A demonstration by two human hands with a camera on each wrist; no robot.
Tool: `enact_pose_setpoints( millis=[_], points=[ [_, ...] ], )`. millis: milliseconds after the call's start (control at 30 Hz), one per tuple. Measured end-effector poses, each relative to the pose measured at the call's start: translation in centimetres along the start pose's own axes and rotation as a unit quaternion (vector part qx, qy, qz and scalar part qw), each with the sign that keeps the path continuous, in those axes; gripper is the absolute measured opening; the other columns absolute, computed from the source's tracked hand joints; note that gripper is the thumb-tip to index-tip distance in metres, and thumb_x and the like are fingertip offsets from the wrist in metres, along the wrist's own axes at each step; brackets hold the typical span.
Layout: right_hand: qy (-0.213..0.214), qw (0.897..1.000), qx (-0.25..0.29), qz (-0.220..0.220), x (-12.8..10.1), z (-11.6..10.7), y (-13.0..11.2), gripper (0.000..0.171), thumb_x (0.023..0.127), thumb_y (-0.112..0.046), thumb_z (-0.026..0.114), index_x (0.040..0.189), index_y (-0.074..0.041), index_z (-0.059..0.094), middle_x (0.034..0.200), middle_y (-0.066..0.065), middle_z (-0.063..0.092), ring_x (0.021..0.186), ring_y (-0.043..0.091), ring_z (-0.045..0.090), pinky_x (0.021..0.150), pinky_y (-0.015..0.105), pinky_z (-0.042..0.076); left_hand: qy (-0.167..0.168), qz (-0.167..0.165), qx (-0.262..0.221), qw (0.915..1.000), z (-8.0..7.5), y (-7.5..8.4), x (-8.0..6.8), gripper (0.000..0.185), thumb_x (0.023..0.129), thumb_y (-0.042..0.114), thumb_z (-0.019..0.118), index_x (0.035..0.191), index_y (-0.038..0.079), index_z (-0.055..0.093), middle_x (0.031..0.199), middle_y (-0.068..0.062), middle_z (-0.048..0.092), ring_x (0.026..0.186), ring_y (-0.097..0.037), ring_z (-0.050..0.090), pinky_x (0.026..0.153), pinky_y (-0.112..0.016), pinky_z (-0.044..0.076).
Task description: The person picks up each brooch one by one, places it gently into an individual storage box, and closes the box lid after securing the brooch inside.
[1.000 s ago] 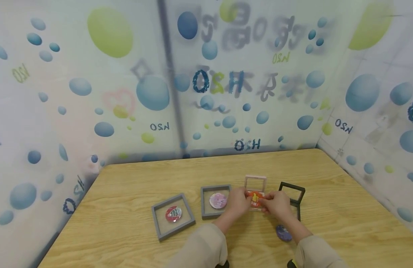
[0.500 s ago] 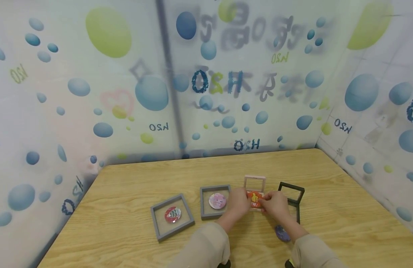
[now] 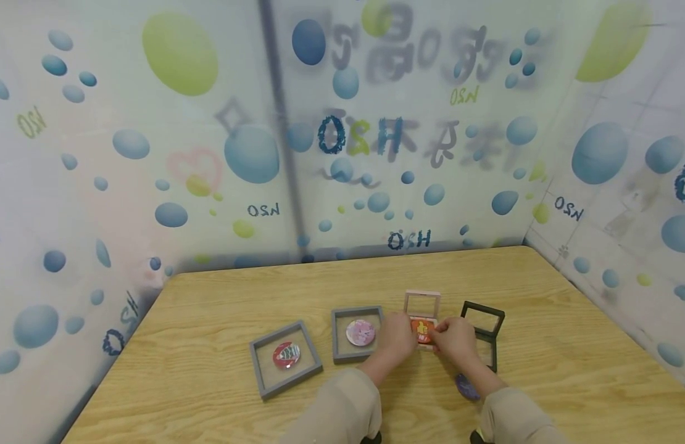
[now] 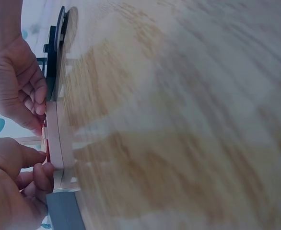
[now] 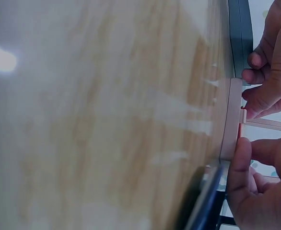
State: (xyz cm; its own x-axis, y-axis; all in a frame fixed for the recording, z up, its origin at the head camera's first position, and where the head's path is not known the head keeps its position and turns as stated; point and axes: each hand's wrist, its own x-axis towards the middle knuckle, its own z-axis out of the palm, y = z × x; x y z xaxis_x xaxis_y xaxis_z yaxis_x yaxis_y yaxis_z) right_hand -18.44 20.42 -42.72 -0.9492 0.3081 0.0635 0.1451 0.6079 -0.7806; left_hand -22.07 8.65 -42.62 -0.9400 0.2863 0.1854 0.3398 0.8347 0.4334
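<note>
In the head view a red badge (image 3: 423, 328) with a yellow thumbs-up print lies on the lower half of an opened pink hinged display frame (image 3: 423, 293); the other half stands up behind. My left hand (image 3: 397, 336) has its thumb at the badge's left edge, fingers curled beside the frame. Opposite it, my right hand (image 3: 458, 339) pinches the badge's right edge between thumb and finger. Both wrist views show the thumbs meeting a red edge (image 4: 48, 151) just above the pink frame's side (image 5: 231, 117). Fingers partly hide the badge.
Left of the hands are two grey display frames, one with a pink badge (image 3: 360, 333), the other with a red-and-white badge (image 3: 287, 356). An opened black display frame (image 3: 485, 334) stands at right, and a purple badge (image 3: 466, 387) lies partly under the right forearm. The wooden table (image 3: 209, 308) meets printed curtains.
The red badge looks to have settled slightly flatter and lower in the pink frame. My right hand has shifted very slightly left; my left hand has barely moved.
</note>
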Motion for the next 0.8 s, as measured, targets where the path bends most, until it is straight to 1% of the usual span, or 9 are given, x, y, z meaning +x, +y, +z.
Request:
enact_pose_setpoints(
  millis=[233,467,633,733,800],
  points=[
    [-0.012,1.0,-0.007,0.01,0.14,-0.02,-0.03,0.01,0.078,-0.003,0.063,0.07,0.003,0.06,0.049,0.004,0.056,0.043,0.011,0.053,0.041,0.022,0.04,-0.01,0.002,0.007,0.9999,0.02,0.07,0.06,0.022,0.075,0.015,0.067,0.059,0.008,0.055,0.06,-0.003,0.054,0.051,-0.013,0.048,0.042,-0.025,0.038],
    [-0.011,1.0,-0.013,0.004,0.21,-0.08,-0.09,0.011,0.077,-0.003,0.063,0.068,0.002,0.06,0.046,0.002,0.055,0.041,0.009,0.052,0.04,0.021,0.038,-0.013,-0.002,0.016,0.9998,0.08,0.2,0.1,0.017,0.077,0.013,0.064,0.062,0.006,0.058,0.063,-0.004,0.056,0.053,-0.014,0.05,0.044,-0.026,0.039],
    [-0.016,1.0,-0.015,0.004,0.25,-0.15,-0.15,0.011,0.077,-0.003,0.063,0.067,0.002,0.06,0.047,0.002,0.055,0.041,0.009,0.052,0.04,0.021,0.039,-0.015,-0.011,0.018,0.9997,0.14,0.25,0.2,0.013,0.075,0.012,0.065,0.066,0.006,0.059,0.065,-0.005,0.057,0.054,-0.014,0.05,0.044,-0.026,0.039],
    [-0.022,0.999,-0.034,0.001,0.3,-0.28,-0.32,0.01,0.076,-0.004,0.064,0.068,0.002,0.059,0.047,0.001,0.055,0.042,0.009,0.052,0.042,0.021,0.039,-0.02,-0.001,0.003,0.9998,-0.03,0.01,0.4,0.012,0.072,0.008,0.066,0.064,0.005,0.058,0.062,-0.003,0.054,0.053,-0.013,0.046,0.043,-0.024,0.037],
    [-0.026,0.998,-0.055,-0.003,0.31,-0.46,-0.45,0.01,0.074,-0.004,0.065,0.069,0.002,0.058,0.048,0.002,0.056,0.043,0.01,0.052,0.044,0.023,0.039,-0.025,0.006,-0.028,0.9993,-0.37,-0.25,0.59,0.012,0.07,0.004,0.065,0.061,0.005,0.056,0.059,-0.002,0.051,0.05,-0.012,0.044,0.042,-0.022,0.036]
  ],
)
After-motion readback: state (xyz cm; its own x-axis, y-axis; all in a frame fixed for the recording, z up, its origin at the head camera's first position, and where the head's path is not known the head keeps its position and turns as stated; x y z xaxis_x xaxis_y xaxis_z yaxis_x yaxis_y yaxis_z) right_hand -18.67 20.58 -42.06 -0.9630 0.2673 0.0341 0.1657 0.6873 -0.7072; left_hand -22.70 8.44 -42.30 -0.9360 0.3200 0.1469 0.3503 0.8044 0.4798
